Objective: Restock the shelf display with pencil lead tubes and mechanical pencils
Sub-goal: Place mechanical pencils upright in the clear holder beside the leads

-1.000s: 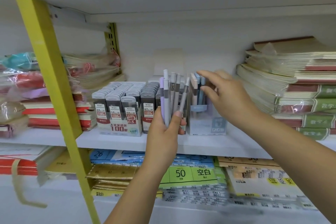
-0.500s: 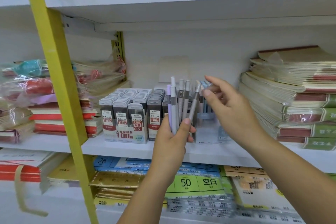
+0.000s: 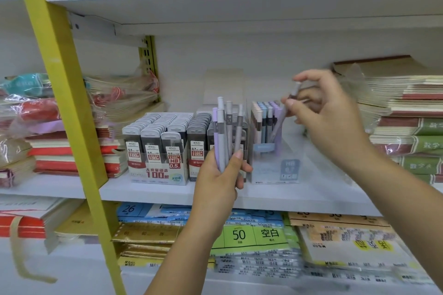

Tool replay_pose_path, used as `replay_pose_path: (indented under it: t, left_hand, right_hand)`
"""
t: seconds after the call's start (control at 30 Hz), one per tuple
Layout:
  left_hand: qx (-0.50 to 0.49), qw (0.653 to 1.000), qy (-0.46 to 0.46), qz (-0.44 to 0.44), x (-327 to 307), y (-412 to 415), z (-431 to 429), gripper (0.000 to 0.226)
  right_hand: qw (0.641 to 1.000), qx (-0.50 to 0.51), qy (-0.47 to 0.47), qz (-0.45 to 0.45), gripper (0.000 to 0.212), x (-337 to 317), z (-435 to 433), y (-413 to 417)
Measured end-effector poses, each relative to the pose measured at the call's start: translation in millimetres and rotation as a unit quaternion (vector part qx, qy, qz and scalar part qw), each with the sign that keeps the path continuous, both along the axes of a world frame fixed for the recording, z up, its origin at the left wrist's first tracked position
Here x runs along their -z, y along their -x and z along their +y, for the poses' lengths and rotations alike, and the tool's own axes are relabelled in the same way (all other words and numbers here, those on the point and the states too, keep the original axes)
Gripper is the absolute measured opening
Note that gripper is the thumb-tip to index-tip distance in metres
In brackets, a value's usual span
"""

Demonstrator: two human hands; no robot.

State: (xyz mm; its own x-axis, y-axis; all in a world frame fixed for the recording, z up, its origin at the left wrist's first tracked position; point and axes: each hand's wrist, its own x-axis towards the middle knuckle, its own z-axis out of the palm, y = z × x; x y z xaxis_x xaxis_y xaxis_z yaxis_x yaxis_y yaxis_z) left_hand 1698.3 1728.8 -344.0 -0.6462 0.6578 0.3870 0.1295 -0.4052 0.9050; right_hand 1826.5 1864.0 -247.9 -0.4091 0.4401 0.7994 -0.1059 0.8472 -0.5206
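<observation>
My left hand [image 3: 221, 175] grips an upright bunch of grey and lilac mechanical pencils [image 3: 226, 132] in front of the middle shelf. My right hand [image 3: 328, 117] pinches one grey mechanical pencil [image 3: 284, 115] near its top, tilted, with its lower end inside the clear pencil display box [image 3: 275, 170]. That box holds several pastel pencils standing upright [image 3: 263, 112]. To the left, a display carton [image 3: 158, 172] is packed with rows of grey pencil lead tubes [image 3: 153, 134].
A yellow ladder rail [image 3: 64, 93] slants across the left side. Wrapped notebooks [image 3: 48, 132] are stacked at the left and a notebook pile [image 3: 402, 112] at the right of the white shelf [image 3: 167, 195]. Label packs [image 3: 251, 235] fill the shelf below.
My right hand took one pencil from the bunch in my left hand and carried it right and down into the clear display box. The view has shifted slightly.
</observation>
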Motion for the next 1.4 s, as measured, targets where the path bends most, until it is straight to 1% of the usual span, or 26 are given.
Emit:
replay_pose_path:
  t: [0.07, 0.2, 0.37, 0.57, 0.73, 0.87, 1.0, 1.07, 1.13, 1.33, 1.4]
  left_hand:
    - [0.004, 1.0, 0.001, 0.001, 1, -1, 2, 0.006]
    - [0.005, 1.0, 0.005, 0.003, 3, -2, 4, 0.006]
    - [0.0, 1.0, 0.009, 0.006, 4, 0, 6, 0.007]
    - [0.002, 1.0, 0.007, 0.004, 4, 0, 7, 0.007]
    - [0.002, 1.0, 0.006, 0.004, 4, 0, 5, 0.007]
    - [0.003, 1.0, 0.006, 0.002, 4, 1, 5, 0.007]
    - [0.003, 1.0, 0.003, 0.0, 4, 0, 7, 0.007]
    - [0.001, 1.0, 0.003, 0.002, 4, 0, 7, 0.007]
    - [0.001, 1.0, 0.003, 0.003, 4, 1, 7, 0.007]
    - [-0.003, 1.0, 0.004, 0.005, 4, 1, 7, 0.007]
    - [-0.005, 1.0, 0.006, 0.007, 4, 2, 7, 0.007]
  right_hand:
    - [0.998, 0.024, -0.024, -0.052, 0.034, 7, 3, 5]
    - [0.994, 0.035, -0.053, -0.094, 0.035, 16, 6, 9]
    - [0.997, 0.028, -0.028, -0.066, 0.032, 12, 11, 9]
    - [0.993, 0.032, -0.045, -0.103, 0.031, 11, 10, 11]
    - [0.998, 0.052, -0.037, -0.026, 0.037, -8, 19, 0]
    - [0.995, 0.075, -0.044, -0.055, 0.035, -11, 30, 2]
    - [0.992, 0.065, -0.041, -0.104, 0.032, 5, 34, 9]
    - [0.987, 0.076, -0.062, -0.128, 0.03, 11, 36, 10]
    - [0.985, 0.085, -0.081, -0.129, 0.03, 14, 37, 11]
    - [0.987, 0.102, -0.078, -0.095, 0.027, 15, 40, 14]
    - [0.985, 0.11, -0.087, -0.098, 0.026, 16, 41, 16]
